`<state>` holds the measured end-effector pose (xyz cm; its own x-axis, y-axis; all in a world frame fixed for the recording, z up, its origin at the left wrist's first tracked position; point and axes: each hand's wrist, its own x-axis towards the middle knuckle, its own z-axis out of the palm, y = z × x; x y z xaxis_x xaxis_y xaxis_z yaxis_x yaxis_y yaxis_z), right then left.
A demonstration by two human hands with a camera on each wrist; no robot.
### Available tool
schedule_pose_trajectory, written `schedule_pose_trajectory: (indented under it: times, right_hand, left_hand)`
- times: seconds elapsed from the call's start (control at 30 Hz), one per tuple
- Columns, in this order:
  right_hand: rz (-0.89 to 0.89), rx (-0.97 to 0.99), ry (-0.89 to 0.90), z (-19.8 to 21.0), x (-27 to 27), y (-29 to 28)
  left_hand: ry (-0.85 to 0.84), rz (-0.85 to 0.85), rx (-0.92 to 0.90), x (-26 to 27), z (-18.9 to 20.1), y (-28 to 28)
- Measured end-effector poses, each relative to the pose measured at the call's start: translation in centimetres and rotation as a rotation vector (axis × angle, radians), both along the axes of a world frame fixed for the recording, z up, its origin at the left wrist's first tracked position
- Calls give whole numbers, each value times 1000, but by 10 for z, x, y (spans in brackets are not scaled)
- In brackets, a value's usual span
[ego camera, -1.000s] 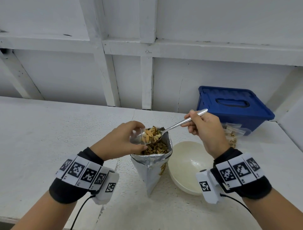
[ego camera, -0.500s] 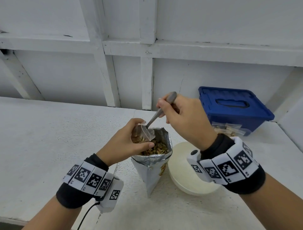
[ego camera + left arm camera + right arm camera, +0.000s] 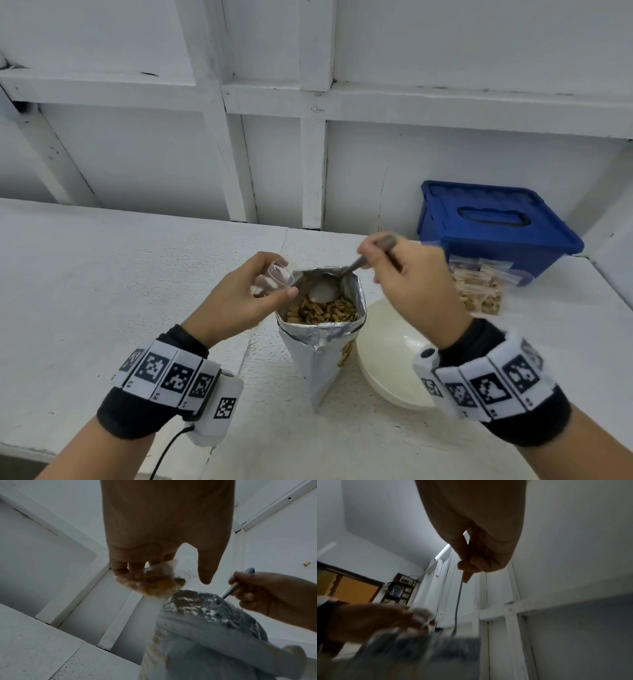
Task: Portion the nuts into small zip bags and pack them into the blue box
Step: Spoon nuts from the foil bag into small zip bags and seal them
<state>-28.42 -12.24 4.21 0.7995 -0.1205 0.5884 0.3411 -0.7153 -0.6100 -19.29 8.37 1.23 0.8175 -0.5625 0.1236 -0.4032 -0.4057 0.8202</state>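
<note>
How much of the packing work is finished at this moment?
Done: several filled bags lie beside the blue box. In hand: the left hand holds a small bag partly filled with nuts; the right hand dips a spoon into the foil pouch. Left: closing this bag, packing the box, whose lid is on.

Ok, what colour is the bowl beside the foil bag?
The bowl is plain cream, seen best in the head view.

Crinkled silver foil pouch [image 3: 322,346] — shiny metal spoon [image 3: 352,265], clear plastic zip bag [image 3: 274,277], glossy blue plastic box [image 3: 496,226].
</note>
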Motion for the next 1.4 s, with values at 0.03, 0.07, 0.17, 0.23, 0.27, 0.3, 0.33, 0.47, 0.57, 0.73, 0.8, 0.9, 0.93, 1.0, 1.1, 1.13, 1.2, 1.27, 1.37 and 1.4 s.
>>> schedule_pose_trajectory:
  times: [0.03,0.07,0.17,0.23,0.27,0.3,0.33,0.47,0.57,0.73,0.8,0.9,0.93,1.0,1.1,1.13,1.2,1.27,1.37,1.4]
  right_hand:
    - [19,-29,7,-11,2,2]
    - [46,-58,14,-20,4,5]
    - [103,-110,44,-36,6,9]
    - [123,-109,85,-40,5,12]
    - [124,-105,108,-42,4,14]
    - [117,-94,122,-42,3,16]
    - [99,-63,135,-43,3,16]
    - [-12,207,235,-36,2,12]
    - [-94,316,287,-34,3,4]
    - [-200,594,348,-37,2,-13]
    - [-216,668,344,-36,1,-18]
    - [-220,715,321,-30,-1,-26]
    - [-223,721,310,-27,-2,-28]
    - [-232,715,277,-20,-4,-34]
    - [-242,714,204,-8,-5,-40]
    - [-239,718,181,-4,-5,-41]
    - [-224,711,155,2,-3,-40]
    - [-211,678,153,5,0,-36]
    - [-196,588,155,9,6,-24]
    - [-184,551,153,10,7,-20]
  left_hand:
    - [13,-5,6,0,0,-1]
    - [28,-9,9,1,0,-2]
    - [71,-17,18,1,0,-4]
    - [75,-14,20,1,0,-4]
    - [73,-12,21,1,0,-4]
    - [72,-13,23,1,0,-4]
    - [72,-17,23,2,1,-4]
    - [53,-38,41,2,1,-6]
    - [40,-52,61,2,2,-5]
    - [-47,-102,92,3,6,-3]
    - [-90,-119,111,5,8,-1]
    - [-193,-156,221,9,12,2]
    - [-229,-163,263,10,13,2]
    - [-279,-178,333,10,17,2]
    - [-311,-206,415,8,20,-1]
    - [-316,-213,430,8,20,-3]
    - [-320,-222,426,6,19,-7]
    - [-309,-218,388,3,18,-12]
    - [-266,-177,318,-2,17,-20]
    - [-252,-160,292,-3,17,-21]
